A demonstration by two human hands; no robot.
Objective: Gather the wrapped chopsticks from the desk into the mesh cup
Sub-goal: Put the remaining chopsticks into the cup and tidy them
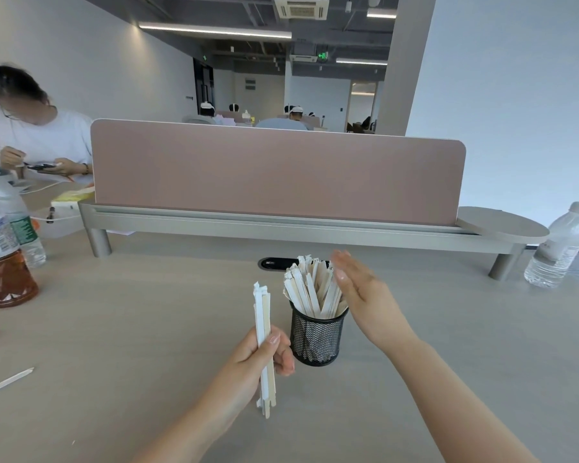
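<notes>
Holding a small upright bundle of white paper-wrapped wooden chopsticks [263,332], the left hand [259,357] has its fingers [274,339] pinched around it just beside the black wire-mesh cup [316,335], already crowded with sticks. The right hand [365,299] hovers flat, fingers pressed together, beside those. Next, I judge: lift and drop the bundle in. One wrapped stick [7,382] remains on the pale tabletop [131,329], far left.

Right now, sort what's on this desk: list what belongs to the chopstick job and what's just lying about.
Part of the job:
- mesh cup, already holding many wrapped chopsticks
- bundle of wrapped chopsticks upright in the left hand
- single wrapped chopstick lying at the desk's left edge
- right hand, open beside the cup

Lying about:
- tea bottle
- water bottle
- pink divider
</notes>
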